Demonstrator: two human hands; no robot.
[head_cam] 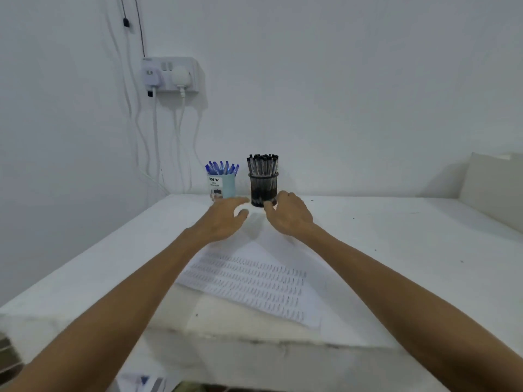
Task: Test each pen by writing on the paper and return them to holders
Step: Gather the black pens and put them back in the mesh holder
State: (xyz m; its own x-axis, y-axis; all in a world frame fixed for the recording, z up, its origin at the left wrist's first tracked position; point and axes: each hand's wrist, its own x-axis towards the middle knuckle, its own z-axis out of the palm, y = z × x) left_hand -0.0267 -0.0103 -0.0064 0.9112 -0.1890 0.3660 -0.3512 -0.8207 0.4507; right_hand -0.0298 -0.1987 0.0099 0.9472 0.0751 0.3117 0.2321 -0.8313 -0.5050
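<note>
White table against white wall; socket with hanging cables.

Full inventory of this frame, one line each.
Blue pens: a bunch, blue, in pale blue holder, table back.
Black pens: a bunch, black, in black mesh holder beside it.
Paper: one, white with rows of marks, table front.
Table: one, white.
Wall socket: one, white, upper left wall.
Cables: several, white, hanging from it.
Box: one, white, far right.
Left hand: open, before pale blue holder.
Right hand: at black mesh holder's base, grip unclear.
</note>
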